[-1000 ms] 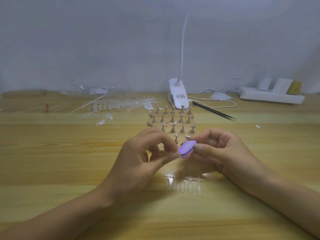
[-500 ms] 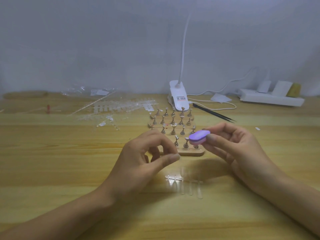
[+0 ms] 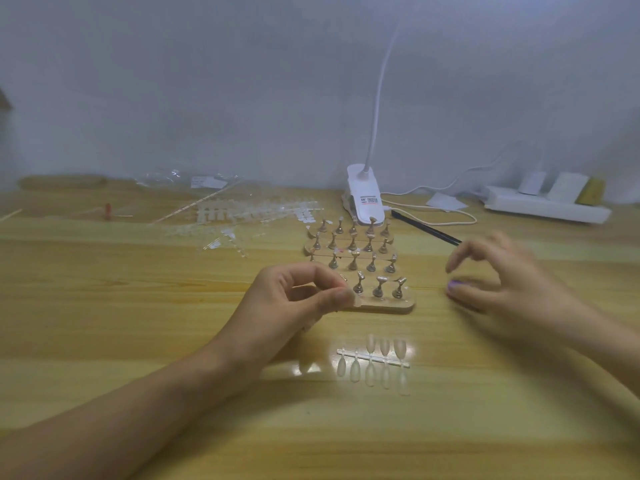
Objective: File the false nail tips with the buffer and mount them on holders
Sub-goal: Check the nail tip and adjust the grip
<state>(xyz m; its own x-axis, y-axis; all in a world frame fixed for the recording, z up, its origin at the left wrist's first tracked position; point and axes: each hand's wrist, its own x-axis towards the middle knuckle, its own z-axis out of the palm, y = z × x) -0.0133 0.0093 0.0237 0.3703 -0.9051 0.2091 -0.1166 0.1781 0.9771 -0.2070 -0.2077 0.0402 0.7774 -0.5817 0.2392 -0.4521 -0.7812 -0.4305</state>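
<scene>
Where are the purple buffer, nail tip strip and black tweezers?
purple buffer (image 3: pixel 455 285): head view, visible left end.
nail tip strip (image 3: pixel 373 358): head view, central bar.
black tweezers (image 3: pixel 426 227): head view, mid shaft.

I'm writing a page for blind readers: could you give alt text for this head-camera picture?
A person's left hand pinches a clear nail tip by a wooden stand of metal holders, on a wooden table. The blurred right hand is at a purple buffer; its grip is unclear. A strip of nail tips lies in front.
</scene>
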